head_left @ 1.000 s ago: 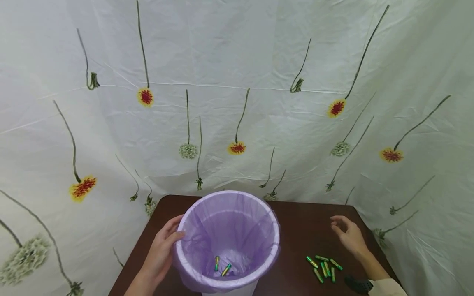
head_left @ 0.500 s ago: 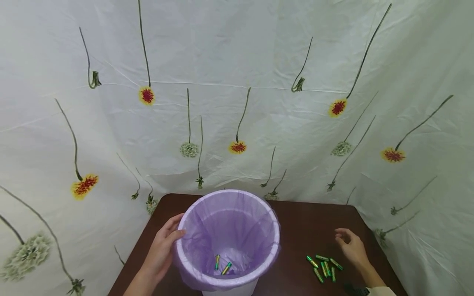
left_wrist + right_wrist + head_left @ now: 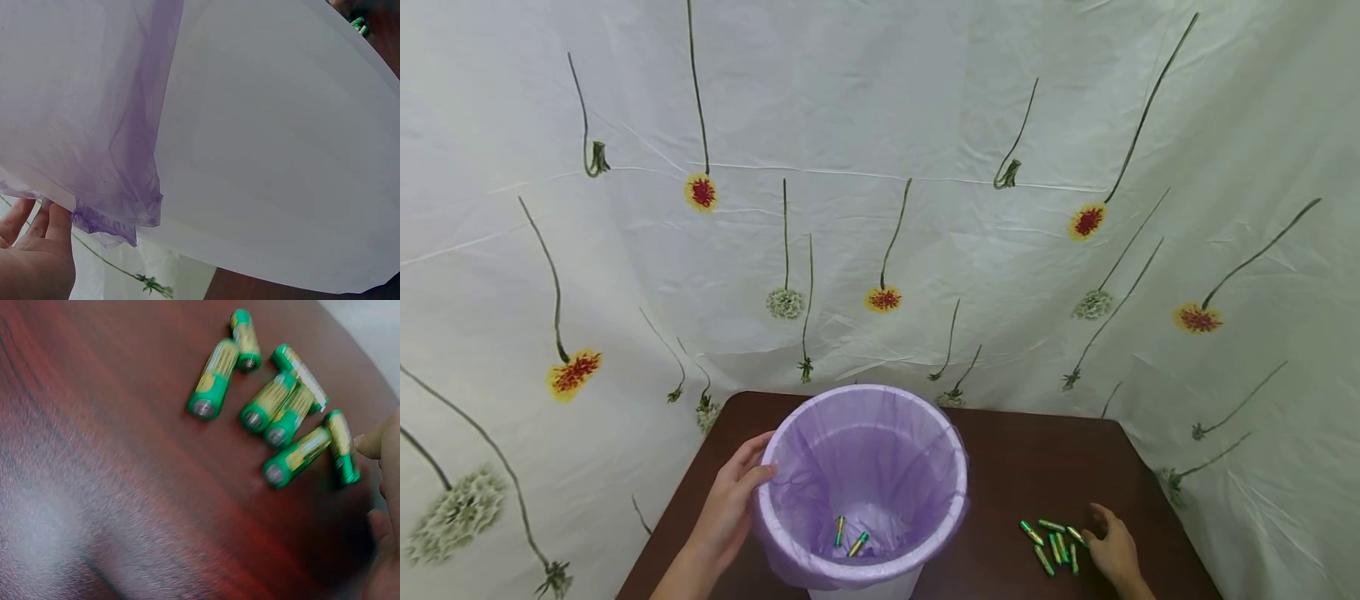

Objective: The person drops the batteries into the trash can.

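Note:
A white bin [image 3: 865, 594] lined with a thin purple bag [image 3: 880, 454] stands at the front middle of the table in the head view. My left hand [image 3: 724, 510] grips its left rim, thumb over the edge and fingers outside. Two green-and-gold batteries [image 3: 858, 545] lie at the bottom of the bag. On the table to the right, several more batteries [image 3: 1043, 560] lie in a loose cluster. My right hand [image 3: 1114, 552] is at their right side with loosely bent fingers. In the right wrist view its thumb [image 3: 370, 445] is close to the outermost battery [image 3: 341, 448]; contact is unclear.
Beneath everything is a dark brown table [image 3: 1015, 450] with rounded far corners. A white cloth [image 3: 850, 108] printed with flowers hangs behind it and on both sides. The bin's tall wall stands between my left hand and the loose batteries.
My right hand has come down and nearer to me, from beyond the loose batteries to their right side. My left hand and the bin stay in place.

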The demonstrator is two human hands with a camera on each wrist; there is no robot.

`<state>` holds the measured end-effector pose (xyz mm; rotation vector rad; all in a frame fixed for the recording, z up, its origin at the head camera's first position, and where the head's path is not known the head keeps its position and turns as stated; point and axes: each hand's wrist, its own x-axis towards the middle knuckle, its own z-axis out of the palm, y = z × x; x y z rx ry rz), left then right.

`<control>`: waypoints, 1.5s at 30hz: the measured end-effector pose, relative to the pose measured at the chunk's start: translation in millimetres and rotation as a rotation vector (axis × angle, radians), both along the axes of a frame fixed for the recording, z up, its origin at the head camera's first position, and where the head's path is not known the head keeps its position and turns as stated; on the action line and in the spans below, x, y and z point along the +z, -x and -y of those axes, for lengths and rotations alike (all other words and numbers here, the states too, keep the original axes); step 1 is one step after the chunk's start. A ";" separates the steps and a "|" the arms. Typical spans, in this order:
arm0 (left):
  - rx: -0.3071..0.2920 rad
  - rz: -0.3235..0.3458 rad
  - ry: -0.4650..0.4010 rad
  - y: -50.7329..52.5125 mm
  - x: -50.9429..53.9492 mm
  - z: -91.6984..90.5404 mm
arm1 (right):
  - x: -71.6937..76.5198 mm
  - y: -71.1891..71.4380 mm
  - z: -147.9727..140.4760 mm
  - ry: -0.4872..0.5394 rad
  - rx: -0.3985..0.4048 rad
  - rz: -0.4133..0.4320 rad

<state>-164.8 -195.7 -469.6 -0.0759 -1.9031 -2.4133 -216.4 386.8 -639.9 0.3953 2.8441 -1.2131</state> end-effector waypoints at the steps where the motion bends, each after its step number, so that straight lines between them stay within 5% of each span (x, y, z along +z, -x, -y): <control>1: 0.001 -0.003 -0.001 0.1 -0.3 0.0 | -3.7 -1.2 0.2 -0.002 -0.006 0.001; 12: -0.003 -0.029 -0.013 0.0 -0.5 0.5 | -14.2 -7.4 9.7 0.040 -0.088 0.020; 24: -0.001 -0.030 -0.020 1.6 -0.3 -0.6 | -18.2 -11.7 2.4 -0.056 -0.036 -0.040; 45: 0.004 -0.017 -0.023 1.0 -4.4 -0.8 | 2.5 -5.6 -10.9 -0.138 0.011 -0.137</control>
